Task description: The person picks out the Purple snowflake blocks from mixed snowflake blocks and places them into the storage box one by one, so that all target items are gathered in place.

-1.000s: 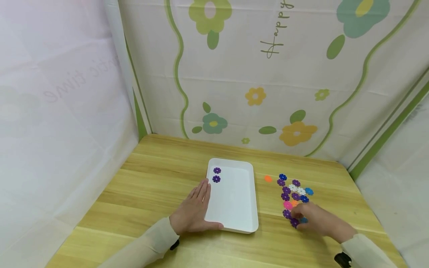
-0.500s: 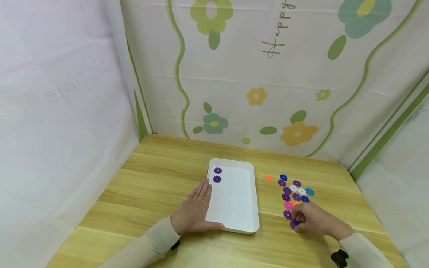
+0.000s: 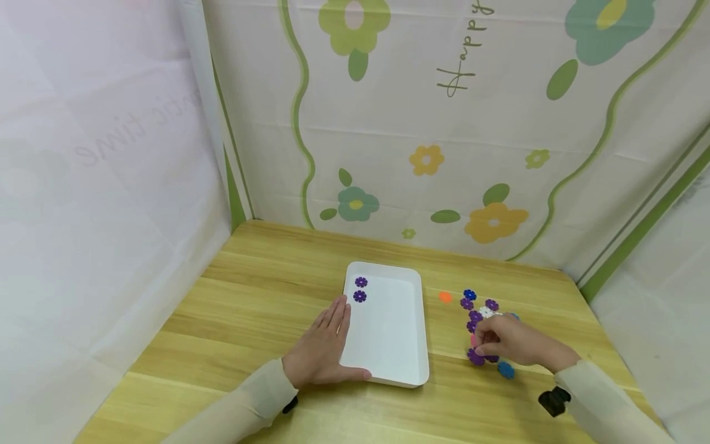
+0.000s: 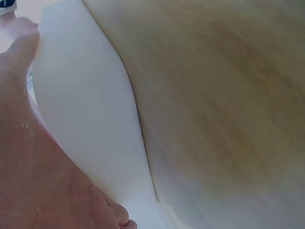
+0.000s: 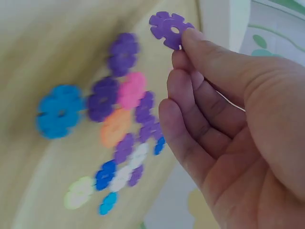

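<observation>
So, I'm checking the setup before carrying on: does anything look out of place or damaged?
One orange disc lies alone between the white rectangular tray and the loose cluster of multicoloured flower-shaped discs, so it looks like a stray. I see no damage or spill.

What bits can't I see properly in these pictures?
- Head view: the orange flower beside the pink flower, hidden by the right hand.
- Left wrist view: the white tray, cut off by the picture's edge.
- Right wrist view: the loose flowers, their exact shapes blurred.
</observation>
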`<state>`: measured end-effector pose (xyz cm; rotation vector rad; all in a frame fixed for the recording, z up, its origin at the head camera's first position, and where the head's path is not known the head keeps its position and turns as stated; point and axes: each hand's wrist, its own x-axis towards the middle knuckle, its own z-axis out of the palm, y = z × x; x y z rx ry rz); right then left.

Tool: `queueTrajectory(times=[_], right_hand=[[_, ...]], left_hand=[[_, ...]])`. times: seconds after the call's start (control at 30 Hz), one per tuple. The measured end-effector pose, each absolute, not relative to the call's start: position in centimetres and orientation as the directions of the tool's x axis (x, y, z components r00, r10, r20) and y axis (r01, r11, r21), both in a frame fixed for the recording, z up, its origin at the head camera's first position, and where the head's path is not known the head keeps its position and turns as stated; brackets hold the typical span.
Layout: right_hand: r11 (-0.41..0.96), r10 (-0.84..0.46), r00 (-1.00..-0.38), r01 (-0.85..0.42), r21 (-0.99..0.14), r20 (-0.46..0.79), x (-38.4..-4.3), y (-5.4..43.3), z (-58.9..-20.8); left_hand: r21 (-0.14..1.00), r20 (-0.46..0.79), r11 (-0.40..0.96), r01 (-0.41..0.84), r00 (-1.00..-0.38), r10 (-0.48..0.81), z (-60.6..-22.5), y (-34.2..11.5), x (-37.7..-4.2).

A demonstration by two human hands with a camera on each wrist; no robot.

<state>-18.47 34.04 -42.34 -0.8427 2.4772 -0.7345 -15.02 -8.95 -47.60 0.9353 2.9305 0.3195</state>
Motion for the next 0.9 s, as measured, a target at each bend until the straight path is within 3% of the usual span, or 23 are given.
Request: queueTrajectory(times=[0.2, 0.4, 0.7, 0.9], right_hand=[[0.65, -0.696, -0.7, -0.522, -0.551, -0.158, -20.4, 31.1, -40.6], [0.66, -0.702, -0.687, -0.527, -0.535, -0.19, -22.4, 27.4, -39.8], [0.651, -0.733, -0.645, -0.571, -0.5, -0.218, -25.1, 20.9, -40.1], [0.656, -0.725, -0.651, -0.555, -0.512, -0.225, -26.7, 17.5, -41.4]], left_hand=[[0.216, 0.022, 0.792, 0.571, -0.814, 0.58, -47.5, -9.0, -15.0], [0.227, 0.009, 0.796, 0.561, -0.818, 0.575, -47.4, -9.0, -14.8], [0.206, -0.026, 0.818, 0.537, -0.832, 0.554, -47.7, -8.9, -15.0], [0.199, -0.029, 0.822, 0.534, -0.835, 0.55, -47.5, -8.7, -14.9]])
